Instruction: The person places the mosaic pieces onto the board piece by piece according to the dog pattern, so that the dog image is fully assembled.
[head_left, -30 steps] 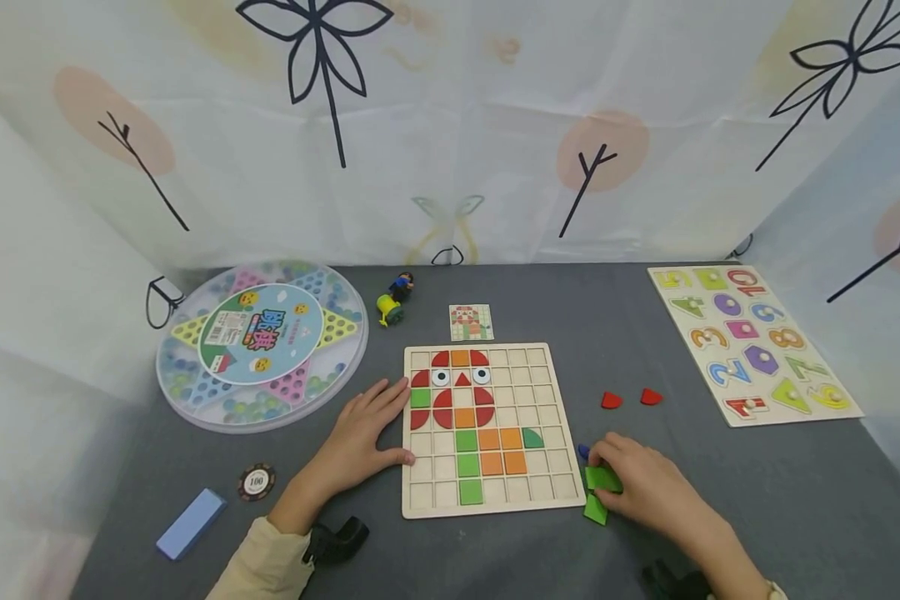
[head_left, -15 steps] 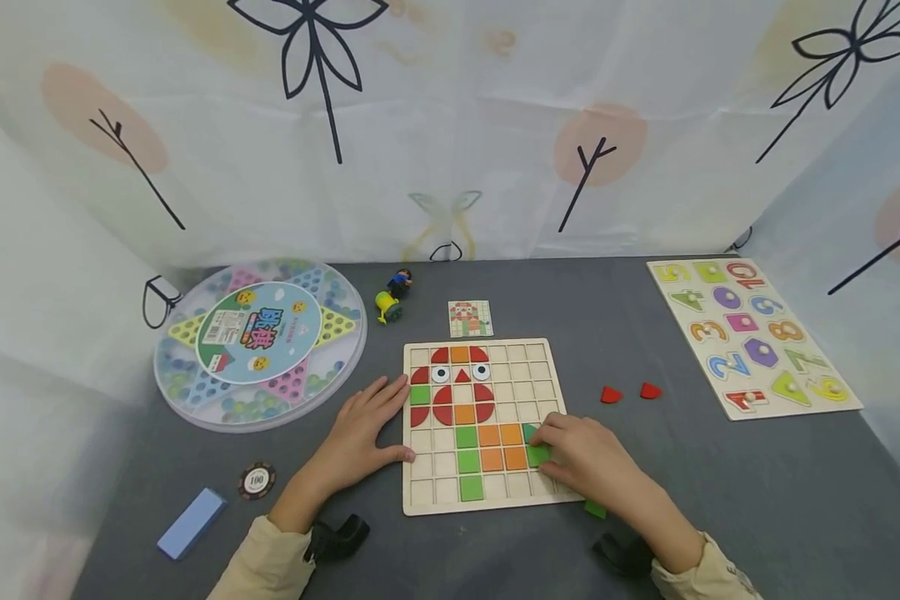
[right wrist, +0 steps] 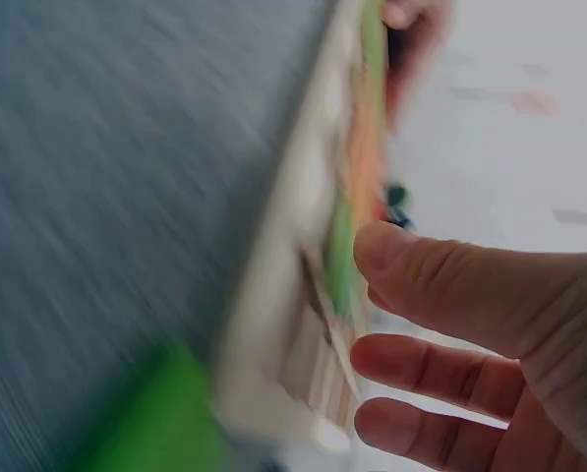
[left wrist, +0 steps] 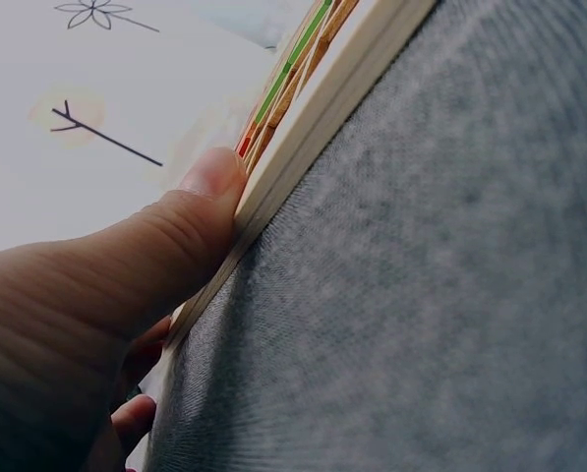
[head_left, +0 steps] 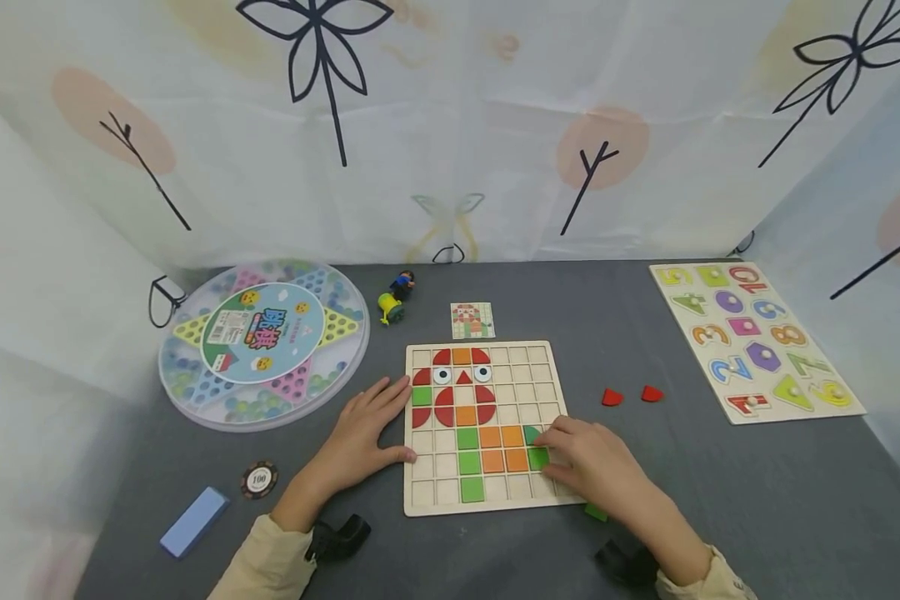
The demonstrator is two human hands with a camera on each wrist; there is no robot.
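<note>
The wooden grid board (head_left: 487,507) lies flat, its cells partly filled with red, orange and green pieces. My left hand (head_left: 360,427) rests along its left edge, fingers spread and thumb (left wrist: 214,182) against the side. Over the right edge is my right hand (head_left: 596,460), its fingertips beside a green square (head_left: 537,458) in a cell just below a teal quarter circle (head_left: 530,435). In the right wrist view, thumb (right wrist: 401,258) and fingers are apart with nothing seen between them. Another green piece (head_left: 596,512) lies at the board's lower right corner, partly hidden by that hand.
Two red pieces (head_left: 612,397) lie right of the board, and a small picture card (head_left: 472,321) behind it. A number puzzle (head_left: 753,346) is at far right. Leftward are a round marble game (head_left: 262,346), a poker chip (head_left: 258,480), a blue block (head_left: 194,522) and small figures (head_left: 392,308).
My right hand has gone from the loose green pieces leftward to the board. A green square now sits below the teal quarter circle, and the fingers have drawn slightly off it. My left hand stays put.
</note>
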